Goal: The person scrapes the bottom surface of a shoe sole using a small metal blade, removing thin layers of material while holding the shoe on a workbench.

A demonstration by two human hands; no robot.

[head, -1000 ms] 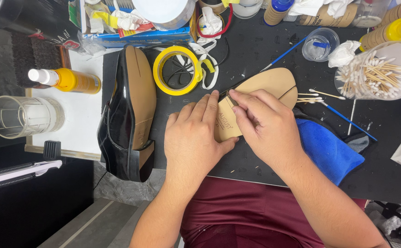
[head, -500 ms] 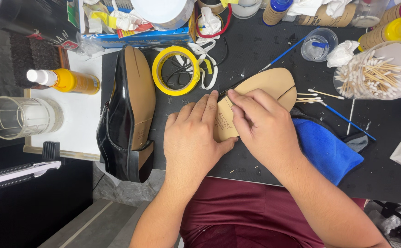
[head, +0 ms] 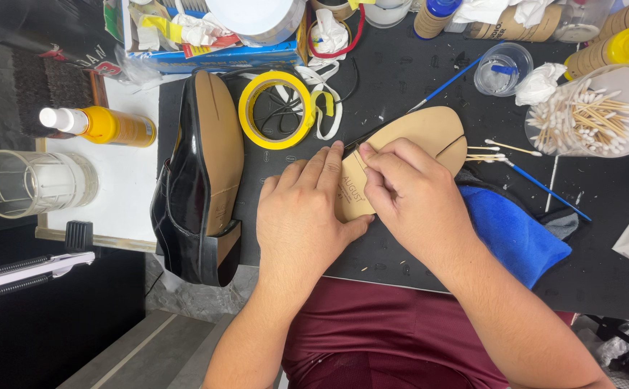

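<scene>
Pressing tan insole (head: 415, 137) flat on bench (head: 401, 72) with open left hand (head: 307, 216); right hand (head: 415, 198) pinching its heel edge, working partway along. Shoe (head: 202, 173) lying beside, untouched.

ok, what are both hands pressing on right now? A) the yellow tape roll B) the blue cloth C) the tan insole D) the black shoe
C: the left hand lies flat on the tan insole and the right hand pinches at it; the black shoe lies apart to the left.

Bare mat (head: 415, 79) lies open above the sole, hemmed by tape roll (head: 277, 110) and swab tub (head: 592, 112).
</scene>
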